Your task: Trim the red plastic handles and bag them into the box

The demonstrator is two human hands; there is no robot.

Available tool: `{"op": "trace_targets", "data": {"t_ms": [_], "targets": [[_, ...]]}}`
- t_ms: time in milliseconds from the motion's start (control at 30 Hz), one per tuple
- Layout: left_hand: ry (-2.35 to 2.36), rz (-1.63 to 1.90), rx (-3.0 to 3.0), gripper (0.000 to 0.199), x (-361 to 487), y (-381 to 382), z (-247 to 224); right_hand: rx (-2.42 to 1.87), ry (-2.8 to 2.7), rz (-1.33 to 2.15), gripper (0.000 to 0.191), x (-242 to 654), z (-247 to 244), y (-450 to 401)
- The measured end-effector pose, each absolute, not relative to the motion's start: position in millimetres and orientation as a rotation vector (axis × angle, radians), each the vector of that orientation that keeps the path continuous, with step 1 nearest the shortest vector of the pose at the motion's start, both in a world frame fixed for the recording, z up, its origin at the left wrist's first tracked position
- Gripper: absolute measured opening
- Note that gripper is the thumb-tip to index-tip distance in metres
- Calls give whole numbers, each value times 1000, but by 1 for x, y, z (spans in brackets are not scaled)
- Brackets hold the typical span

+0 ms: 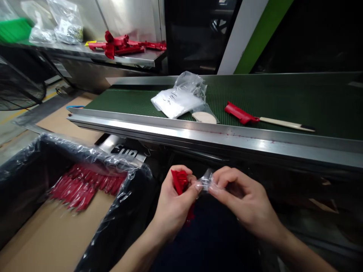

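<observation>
- Two bare hands show at the bottom, close together, in front of the metal edge of a green belt (pixel 283 94).
- The left hand (pixel 172 206) is closed around one red plastic part (pixel 179 181). The top of the part sticks up above the fingers, and a bit of red peeks out under the palm.
- The right hand (pixel 244 198) pinches one small clear bag (pixel 205 180) between thumb and fingers. The bag is crumpled and sits just beside the red part, touching the left hand's fingertips.
- On the belt lie three things: one clear bag with white stuff inside (pixel 180 98), one pale round piece (pixel 204 117) touching that bag, and one tool with a red end and a pale stick handle (pixel 265 118), a little apart to the right.
- To the left is one cardboard box (pixel 56 234) lined with clear plastic film. A row of many red pieces (pixel 85 185) lies inside it, too blurry to count.
- Far back on a metal shelf (pixel 113 56) sits one pile of red parts (pixel 124 44); how many I cannot tell.
- At the top left are two see-through bags (pixel 56 22) with small bits inside.
</observation>
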State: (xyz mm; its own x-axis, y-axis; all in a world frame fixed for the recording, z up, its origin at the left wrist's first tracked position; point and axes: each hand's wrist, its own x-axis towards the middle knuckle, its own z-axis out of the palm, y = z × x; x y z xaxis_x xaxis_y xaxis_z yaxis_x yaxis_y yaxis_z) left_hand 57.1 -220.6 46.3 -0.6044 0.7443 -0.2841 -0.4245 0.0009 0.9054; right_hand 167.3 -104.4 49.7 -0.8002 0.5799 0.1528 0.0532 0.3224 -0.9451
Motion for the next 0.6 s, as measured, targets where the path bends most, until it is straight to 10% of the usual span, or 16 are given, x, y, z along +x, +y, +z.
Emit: {"op": "trace_targets", "data": {"t_ms": [367,600], "targets": [[1920,1528,1005,58,58,-215,34,-388,-2329,860,34,168,61,-113],[2126,1413,1122,67,44,-218,15,-486,-2347,844,10,187,80,-105]]}}
